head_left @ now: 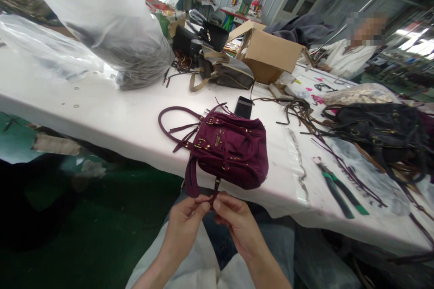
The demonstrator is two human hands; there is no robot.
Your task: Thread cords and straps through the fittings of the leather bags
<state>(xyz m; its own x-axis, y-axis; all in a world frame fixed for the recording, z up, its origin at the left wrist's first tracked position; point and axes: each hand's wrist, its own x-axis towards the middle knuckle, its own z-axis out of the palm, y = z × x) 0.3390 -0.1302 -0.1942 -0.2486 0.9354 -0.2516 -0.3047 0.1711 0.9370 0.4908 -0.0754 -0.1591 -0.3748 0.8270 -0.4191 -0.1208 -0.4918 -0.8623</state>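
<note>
A burgundy handbag with brass fittings lies on its side near the table's front edge, its looped handle pointing left. From its near side a thin burgundy strap hangs by a small metal clip over the edge. My left hand and my right hand meet at the strap's lower part, both with fingers pinched on it. What the fingertips cover is hidden. A wider burgundy zipped flap dangles just above my left fingers.
Green-handled pliers lie to the right, near a dark handbag and loose cords. Behind the bag are a phone, a grey bag and a cardboard box. A large plastic sack stands left. Another person is at the far right.
</note>
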